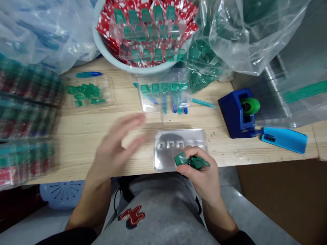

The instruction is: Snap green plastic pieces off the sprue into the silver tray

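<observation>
My right hand is closed around several green pieces, holding them over the right part of a clear plastic tray. That tray lies near the table's front edge and has a row of small moulded hollows. My left hand, blurred by motion, hovers left of the tray with its fingers apart and nothing between them. Beyond the tray sits another clear tray with a row of green pieces and blue and teal sticks under or beside it.
Stacked filled packs stand at the left. Loose green pieces lie behind my left hand. A white basin holds red dotted packets. At the right are a blue tape dispenser, a blue phone and plastic bags.
</observation>
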### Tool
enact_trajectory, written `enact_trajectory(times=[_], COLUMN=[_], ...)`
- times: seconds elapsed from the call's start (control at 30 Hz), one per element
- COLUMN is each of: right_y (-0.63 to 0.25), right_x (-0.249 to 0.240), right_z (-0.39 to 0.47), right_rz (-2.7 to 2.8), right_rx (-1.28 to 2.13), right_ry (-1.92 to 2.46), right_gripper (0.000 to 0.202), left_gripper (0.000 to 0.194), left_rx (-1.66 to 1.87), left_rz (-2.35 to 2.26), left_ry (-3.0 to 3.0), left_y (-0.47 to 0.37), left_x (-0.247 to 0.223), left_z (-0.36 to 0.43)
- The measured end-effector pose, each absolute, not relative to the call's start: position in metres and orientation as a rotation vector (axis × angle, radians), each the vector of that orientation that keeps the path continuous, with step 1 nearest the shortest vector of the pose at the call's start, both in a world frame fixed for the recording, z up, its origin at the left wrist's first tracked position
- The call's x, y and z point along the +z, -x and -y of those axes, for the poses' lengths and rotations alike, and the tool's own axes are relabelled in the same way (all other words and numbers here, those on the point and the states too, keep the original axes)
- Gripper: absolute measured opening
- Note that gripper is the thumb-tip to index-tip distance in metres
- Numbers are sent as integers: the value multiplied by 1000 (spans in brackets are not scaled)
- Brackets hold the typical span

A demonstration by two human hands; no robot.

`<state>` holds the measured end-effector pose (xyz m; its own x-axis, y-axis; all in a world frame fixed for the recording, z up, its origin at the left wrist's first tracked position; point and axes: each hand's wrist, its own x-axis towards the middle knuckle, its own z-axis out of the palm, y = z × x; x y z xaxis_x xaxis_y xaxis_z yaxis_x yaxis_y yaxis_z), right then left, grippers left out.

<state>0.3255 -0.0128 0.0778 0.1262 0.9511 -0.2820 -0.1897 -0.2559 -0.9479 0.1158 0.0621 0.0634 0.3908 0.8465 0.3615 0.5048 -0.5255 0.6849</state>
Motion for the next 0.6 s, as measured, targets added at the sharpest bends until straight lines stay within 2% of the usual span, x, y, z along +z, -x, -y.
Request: enact_trajectory(times=[0.13, 0.3, 0.43, 0.6], right_y=[-326, -326, -325, -328], right_x=[76, 73, 75, 75], right_z=[10, 16, 20, 23], right_rz=[872, 895, 988, 1001], right_rx=[1455, 1372, 1292, 1314], right_ry=[1302, 1328, 1333, 1331], right_gripper=[29, 25, 12, 7], left_gripper=[32, 20, 19, 20], left_rx=[759, 816, 845, 910], left_rz=[-711, -753, -836, -795], left_ry=[-2024, -1948, -1905, -1760], left_y=[-150, -154, -153, -155], left_x=[82, 78, 71, 64], left_z=[-33, -27, -24, -19])
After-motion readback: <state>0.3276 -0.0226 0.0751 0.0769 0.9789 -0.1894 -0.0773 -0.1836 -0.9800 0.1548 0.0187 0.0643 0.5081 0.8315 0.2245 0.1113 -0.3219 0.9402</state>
